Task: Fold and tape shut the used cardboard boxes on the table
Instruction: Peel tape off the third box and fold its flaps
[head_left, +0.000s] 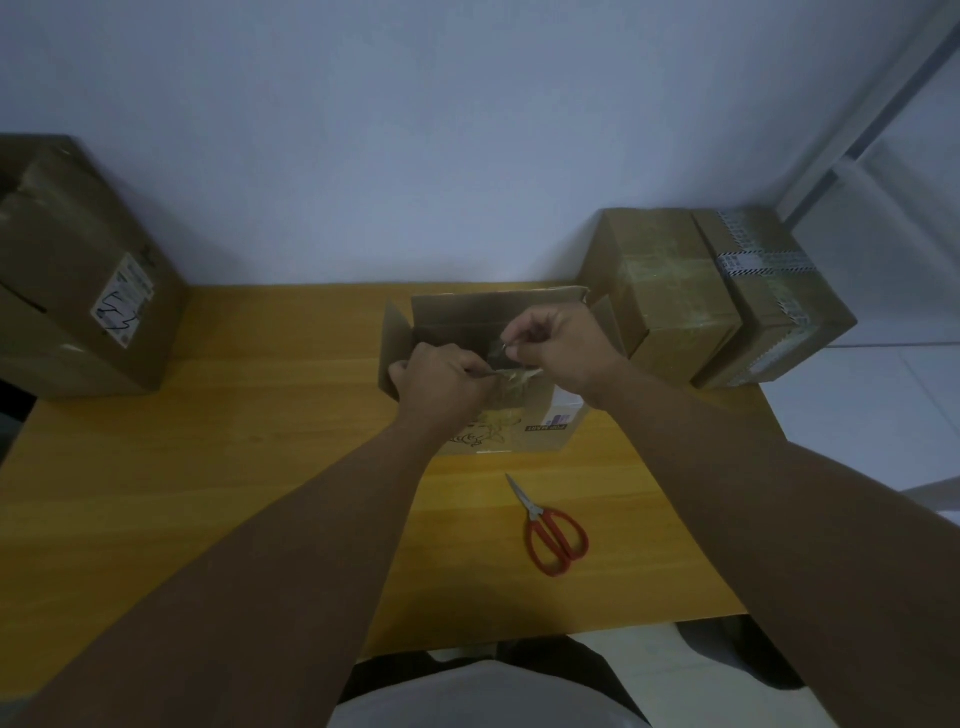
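Starting at your far left, a large closed box (78, 270) stands on the desk (260, 441) against the wall, with a white label (124, 301) bearing a dark scribble on its side. Well apart from it, at the middle of the desk's back edge, sits the open box (498, 312), its far flap upright and its side flaps standing outward. Your left grip (441, 379) sits at the near rim of that box, fingers curled, pinching one end of a crumpled strip of clear tape (511, 371). Your right grip (561, 348) hovers over the opening just to the right, thumb and fingers pinching the other end, so the tape stretches between both. Nearer to you on the desk lie red-handled scissors (550, 525), blades together, tips pointing away from you. Further right, two closed boxes stand touching side by side: a clear-taped box (670, 291) just beside the open box's right flap, and a box with printed tape (769, 296) at the desk's right corner
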